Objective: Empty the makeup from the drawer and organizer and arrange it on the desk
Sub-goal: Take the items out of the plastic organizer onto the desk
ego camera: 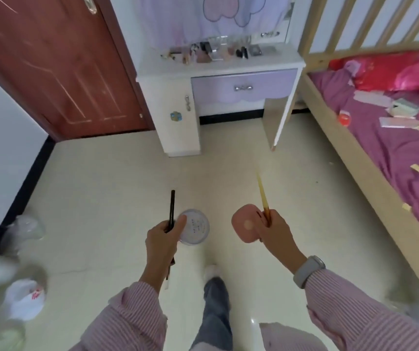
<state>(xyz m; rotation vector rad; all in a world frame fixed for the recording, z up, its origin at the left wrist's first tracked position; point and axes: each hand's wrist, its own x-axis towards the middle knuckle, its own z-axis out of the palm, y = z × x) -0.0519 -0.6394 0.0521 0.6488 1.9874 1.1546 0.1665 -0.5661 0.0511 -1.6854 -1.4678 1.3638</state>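
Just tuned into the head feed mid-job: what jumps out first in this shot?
Both hands are full in the foreground: the left hand grips a black pencil and a round clear jar, while the right hand holds a pink compact and an amber-handled brush. Straight ahead, makeup already lines the white desk, its lilac drawer closed. On the right, small items litter the purple bed.

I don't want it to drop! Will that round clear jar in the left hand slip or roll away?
It might slip: the left hand holds the round jar together with a thin black stick. Its smooth plastic looks slick. Being round, it would probably roll on the tile floor.
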